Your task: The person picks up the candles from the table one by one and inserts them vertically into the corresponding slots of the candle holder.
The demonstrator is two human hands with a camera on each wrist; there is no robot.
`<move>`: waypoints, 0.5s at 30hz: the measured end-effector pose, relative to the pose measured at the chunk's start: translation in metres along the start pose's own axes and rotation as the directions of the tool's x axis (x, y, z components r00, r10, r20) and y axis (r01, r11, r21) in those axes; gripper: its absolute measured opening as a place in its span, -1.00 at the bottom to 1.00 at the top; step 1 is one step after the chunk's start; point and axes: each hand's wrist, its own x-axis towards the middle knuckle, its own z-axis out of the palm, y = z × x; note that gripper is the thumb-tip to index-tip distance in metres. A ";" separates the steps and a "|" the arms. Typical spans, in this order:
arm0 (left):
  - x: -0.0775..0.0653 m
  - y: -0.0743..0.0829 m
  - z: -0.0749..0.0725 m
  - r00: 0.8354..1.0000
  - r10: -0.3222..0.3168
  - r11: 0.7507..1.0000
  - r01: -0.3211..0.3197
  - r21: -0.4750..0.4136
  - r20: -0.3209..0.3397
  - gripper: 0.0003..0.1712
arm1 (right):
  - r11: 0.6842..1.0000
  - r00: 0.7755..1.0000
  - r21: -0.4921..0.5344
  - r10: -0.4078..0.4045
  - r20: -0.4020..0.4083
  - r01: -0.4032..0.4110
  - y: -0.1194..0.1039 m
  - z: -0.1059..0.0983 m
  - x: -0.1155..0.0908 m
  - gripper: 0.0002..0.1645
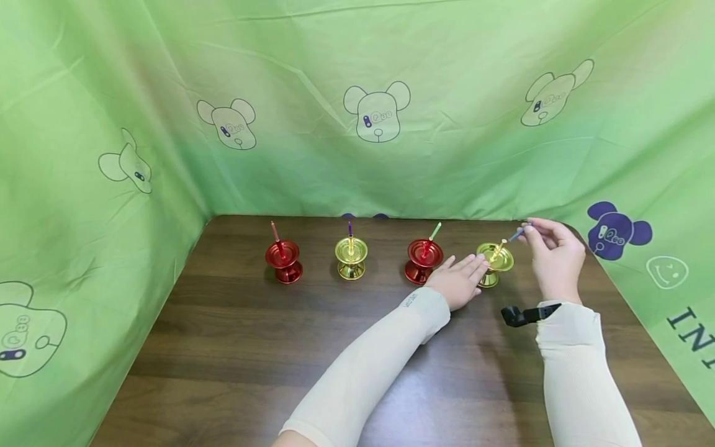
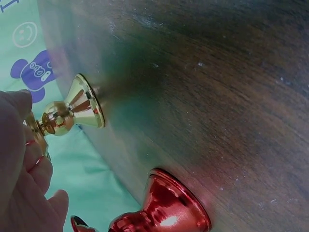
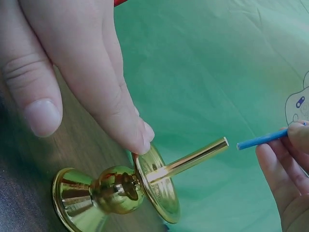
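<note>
Between thumb and fingers, my right hand pinches a thin blue candle. Its free end points at the mouth of the upright tube on a gold candle holder, with a small gap between them in the right wrist view. My left hand reaches across with fingers extended, and its fingertips touch the rim of that holder's dish. Just left of this hand stands a red candle holder with a green candle in its tube.
Further left on the wooden table are a gold holder with a purple candle and a red holder with a reddish candle. Green printed cloth hangs around the back and sides.
</note>
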 end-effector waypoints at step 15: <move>-0.005 0.000 -0.006 1.000 -0.005 1.000 0.005 0.020 -0.002 -0.13 | 0.999 1.000 0.034 0.003 0.023 -0.004 0.004 0.003 0.002 -0.73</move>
